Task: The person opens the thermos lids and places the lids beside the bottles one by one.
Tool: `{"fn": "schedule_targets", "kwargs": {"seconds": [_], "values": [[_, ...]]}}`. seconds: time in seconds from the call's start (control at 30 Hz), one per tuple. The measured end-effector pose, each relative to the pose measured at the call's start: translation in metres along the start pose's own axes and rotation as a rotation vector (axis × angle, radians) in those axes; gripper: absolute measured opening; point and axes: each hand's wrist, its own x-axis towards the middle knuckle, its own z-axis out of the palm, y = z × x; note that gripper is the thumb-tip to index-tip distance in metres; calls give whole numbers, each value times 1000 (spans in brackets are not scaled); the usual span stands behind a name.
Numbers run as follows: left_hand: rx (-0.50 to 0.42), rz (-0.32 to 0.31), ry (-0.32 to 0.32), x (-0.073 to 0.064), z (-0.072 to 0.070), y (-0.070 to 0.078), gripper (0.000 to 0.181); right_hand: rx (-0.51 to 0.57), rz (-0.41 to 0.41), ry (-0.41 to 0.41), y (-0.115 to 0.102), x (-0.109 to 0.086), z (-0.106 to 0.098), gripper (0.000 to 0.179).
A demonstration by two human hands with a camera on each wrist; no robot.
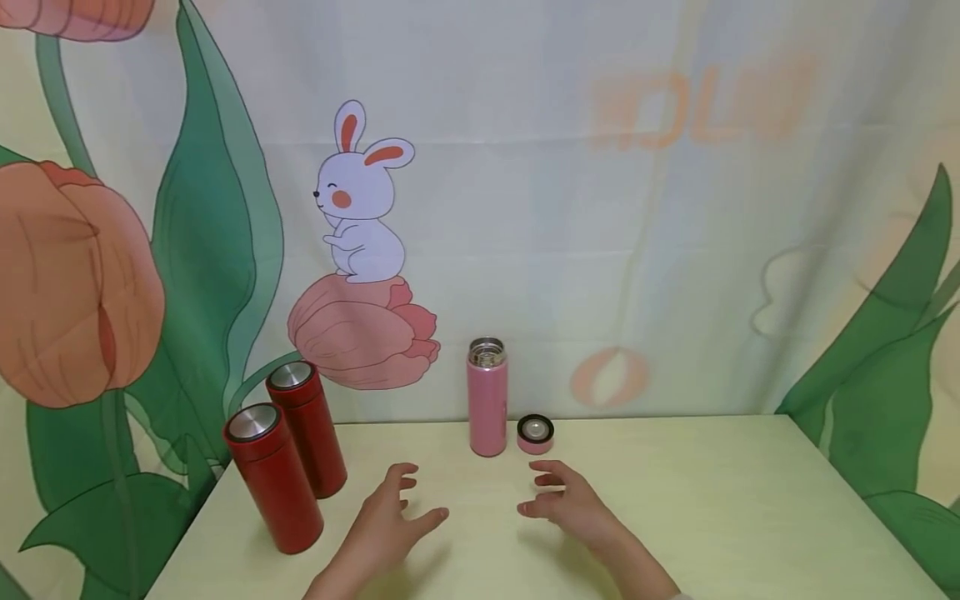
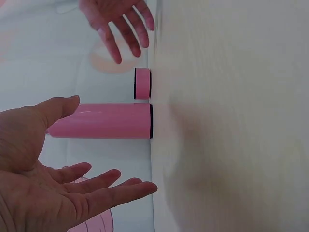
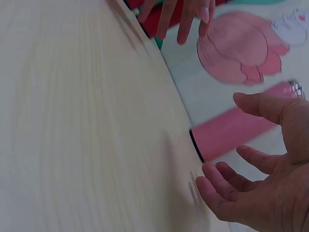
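Observation:
A pink thermos bottle (image 1: 487, 410) stands upright near the table's back edge, its steel mouth uncovered. Just right of it the pink lid (image 1: 536, 436) lies with its black-ringed inside facing up. My left hand (image 1: 386, 517) is held over the table, in front and to the left of the bottle, with thumb and fingers spread and nothing in them. In front and to the right, my right hand (image 1: 573, 508) reaches inward, fingers relaxed and holding nothing; the lid is nearest to it. The left wrist view shows the bottle (image 2: 106, 121) beyond the left hand's thumb.
Two red thermos bottles with steel-topped lids stand at the table's left side, one nearer bottle (image 1: 277, 483) and one farther bottle (image 1: 309, 433). Behind the pale table (image 1: 720, 500) hangs a curtain (image 1: 510, 208) printed with tulips and a rabbit.

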Motion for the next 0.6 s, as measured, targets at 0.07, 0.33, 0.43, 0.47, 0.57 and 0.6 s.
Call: {"fn": "schedule_targets", "kwargs": {"seconds": [0.07,0.33,0.43,0.47,0.57,0.6], "values": [[18,-45,-11,-5,-4,-3,85,12,-22,-47,-7,-3,12,70],[11,-218,-31,-22,-19,-20,94,23,-96,-181,-32,-11,60,57],[9,-229,-25,-28,-27,-28,97,32,-112,-220,-39,-13,77,53],[7,-234,-22,-29,-30,-31,98,35,-116,-229,-41,-13,83,53],[9,-237,-14,-33,-38,-37,97,51,-125,-254,-47,-12,99,51],[6,-240,-11,-34,-41,-39,96,56,-128,-261,-49,-12,104,51]]}}
